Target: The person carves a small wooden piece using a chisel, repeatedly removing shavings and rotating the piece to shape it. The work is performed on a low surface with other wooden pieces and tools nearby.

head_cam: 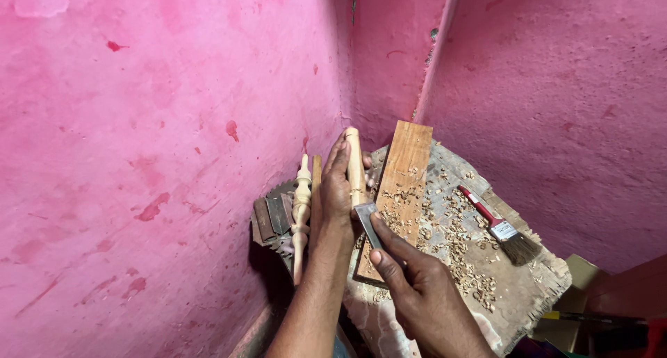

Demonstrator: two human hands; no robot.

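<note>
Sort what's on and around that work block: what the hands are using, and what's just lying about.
In use: wooden rod in the left hand; chisel in the right hand; plank underneath.

Lying about: paintbrush, turned spindle, wood shavings, cardboard box.

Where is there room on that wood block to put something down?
The work block has little bare room: a strip along its far right edge beyond the paintbrush, and its near corner below the brush. The middle is crowded: plank, shavings, the left hand gripping a wooden rod, the right hand with a chisel.
</note>
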